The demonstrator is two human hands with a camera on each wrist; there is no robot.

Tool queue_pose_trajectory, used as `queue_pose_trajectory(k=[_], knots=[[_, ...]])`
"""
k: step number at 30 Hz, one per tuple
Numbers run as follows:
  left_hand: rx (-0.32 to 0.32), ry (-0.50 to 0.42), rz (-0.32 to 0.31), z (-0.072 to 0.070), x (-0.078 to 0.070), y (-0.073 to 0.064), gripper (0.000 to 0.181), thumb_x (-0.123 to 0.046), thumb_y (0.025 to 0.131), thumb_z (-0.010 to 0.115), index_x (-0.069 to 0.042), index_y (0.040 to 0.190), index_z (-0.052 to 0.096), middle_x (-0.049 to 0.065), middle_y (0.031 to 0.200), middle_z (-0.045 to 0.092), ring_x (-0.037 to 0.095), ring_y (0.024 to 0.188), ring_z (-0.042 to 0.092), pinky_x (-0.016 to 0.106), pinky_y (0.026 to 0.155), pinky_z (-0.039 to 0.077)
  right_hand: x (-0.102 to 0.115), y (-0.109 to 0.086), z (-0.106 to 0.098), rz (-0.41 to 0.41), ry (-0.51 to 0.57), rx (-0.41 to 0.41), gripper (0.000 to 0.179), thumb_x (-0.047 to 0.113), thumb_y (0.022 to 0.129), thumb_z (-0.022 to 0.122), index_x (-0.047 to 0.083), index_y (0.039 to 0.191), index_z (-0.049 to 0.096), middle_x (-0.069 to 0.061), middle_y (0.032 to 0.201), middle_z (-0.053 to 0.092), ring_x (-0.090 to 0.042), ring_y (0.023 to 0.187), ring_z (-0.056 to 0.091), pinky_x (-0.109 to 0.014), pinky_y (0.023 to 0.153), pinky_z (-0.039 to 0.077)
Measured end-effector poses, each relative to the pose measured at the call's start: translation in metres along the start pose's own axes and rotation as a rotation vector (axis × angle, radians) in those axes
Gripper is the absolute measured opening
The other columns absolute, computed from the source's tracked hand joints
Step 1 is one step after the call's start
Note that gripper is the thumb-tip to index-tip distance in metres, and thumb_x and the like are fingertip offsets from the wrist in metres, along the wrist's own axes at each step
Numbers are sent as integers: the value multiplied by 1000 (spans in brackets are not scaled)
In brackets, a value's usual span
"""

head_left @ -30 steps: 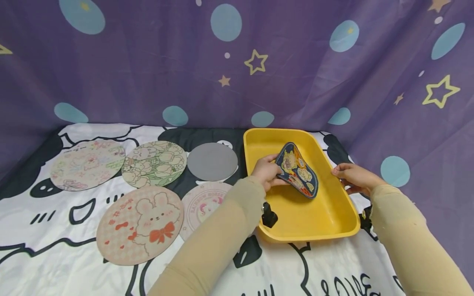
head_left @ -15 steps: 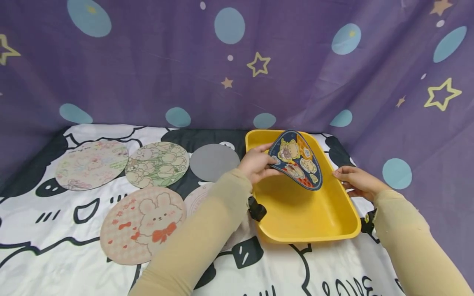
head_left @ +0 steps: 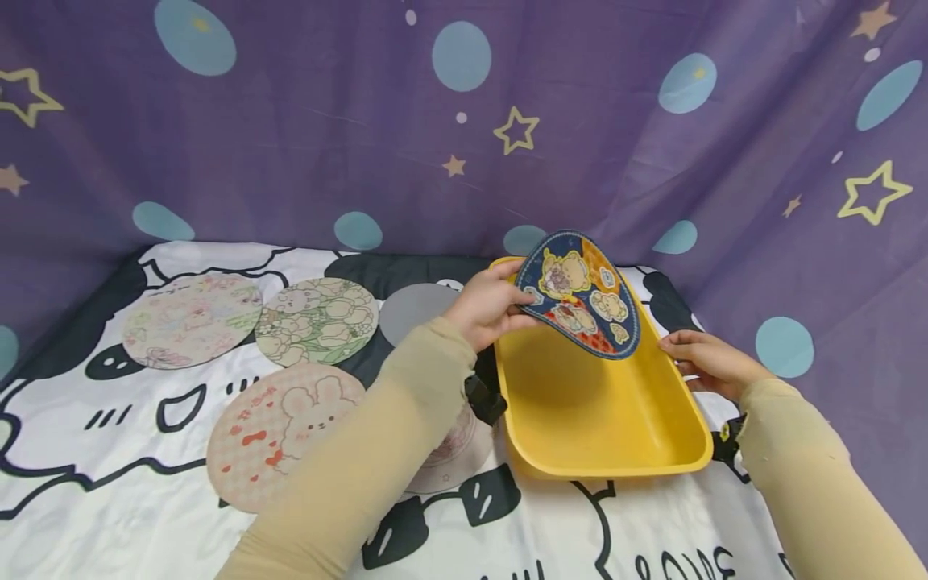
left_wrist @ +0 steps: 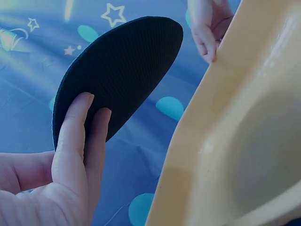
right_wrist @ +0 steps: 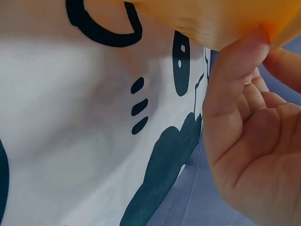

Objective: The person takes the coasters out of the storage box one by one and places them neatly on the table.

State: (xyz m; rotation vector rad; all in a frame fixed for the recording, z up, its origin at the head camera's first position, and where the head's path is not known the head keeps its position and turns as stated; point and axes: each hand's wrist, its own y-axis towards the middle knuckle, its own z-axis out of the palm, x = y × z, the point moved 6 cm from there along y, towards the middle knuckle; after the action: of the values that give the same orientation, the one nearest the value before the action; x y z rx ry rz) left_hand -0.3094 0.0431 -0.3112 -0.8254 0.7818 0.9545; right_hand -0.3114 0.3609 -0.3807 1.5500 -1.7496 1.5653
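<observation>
My left hand [head_left: 484, 308] pinches the left edge of a round mat [head_left: 580, 294] with a navy rim and cartoon animal pictures. It hangs bent and tilted above the yellow plastic tub [head_left: 602, 427]. In the left wrist view the mat's dark ribbed underside [left_wrist: 122, 70] shows, two fingers lying against it. At the tub's right rim is my right hand [head_left: 706, 358], gripping the edge with thumb and fingers. The right wrist view has the thumb [right_wrist: 244, 56] pressed on the yellow wall from below.
Left of the tub several round mats lie flat on the white-and-black cloth: a pastel one [head_left: 192, 321], a green floral one [head_left: 319, 322], a grey one [head_left: 413, 310] and a pink rabbit one [head_left: 268, 435]. My left sleeve partly covers another pink mat [head_left: 464, 459]. A purple curtain [head_left: 362, 145] hangs behind.
The left hand has lifted the navy mat from inside the tub, up and slightly left, and its picture side has spread flatter. The right hand keeps its grip on the rim.
</observation>
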Motion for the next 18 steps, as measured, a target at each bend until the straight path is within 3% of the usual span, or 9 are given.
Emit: queue_pose_trajectory(k=[9,18], knots=[[-13,2,3,-13,-13,-12,69,15,95,46,-20,154,35,23,137,56,37,119,59,52,104,47,1,-2,1,18,18,2,26,32,104,51,10,117,45,8,92,60,-7,73,58,-23,68,57],[9,23,28,-26,-25,-28,65,13,97,46,-18,153,36,23,137,57,39,125,57,51,103,47,1,-4,5,13,-42,-41,32,35,104,50,8,121,45,7,93,59,-10,77,58,-25,71,56]])
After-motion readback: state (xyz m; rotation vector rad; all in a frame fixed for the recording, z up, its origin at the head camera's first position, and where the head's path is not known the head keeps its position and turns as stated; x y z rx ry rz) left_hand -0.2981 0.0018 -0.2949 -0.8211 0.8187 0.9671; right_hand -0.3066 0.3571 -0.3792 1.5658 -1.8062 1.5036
